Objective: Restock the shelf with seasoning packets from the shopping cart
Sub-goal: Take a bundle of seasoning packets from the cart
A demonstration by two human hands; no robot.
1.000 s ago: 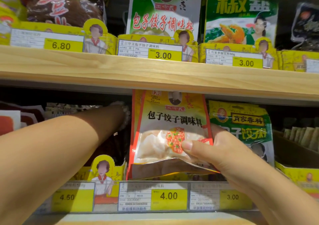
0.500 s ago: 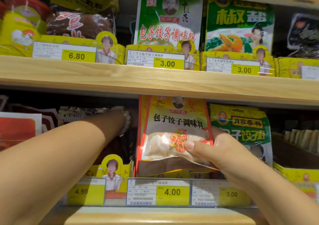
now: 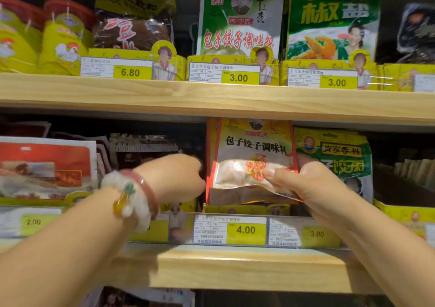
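Head view: right hand pinches the yellow-red dumpling seasoning packet at its lower right corner, thumb on the front; packet stands upright on the lower shelf, above the 4.00 price tag, touching the green seasoning packet on its right. Left hand, bracelets on the wrist, sits just left of the packet, motion-blurred, fingers hidden, grip can't be told
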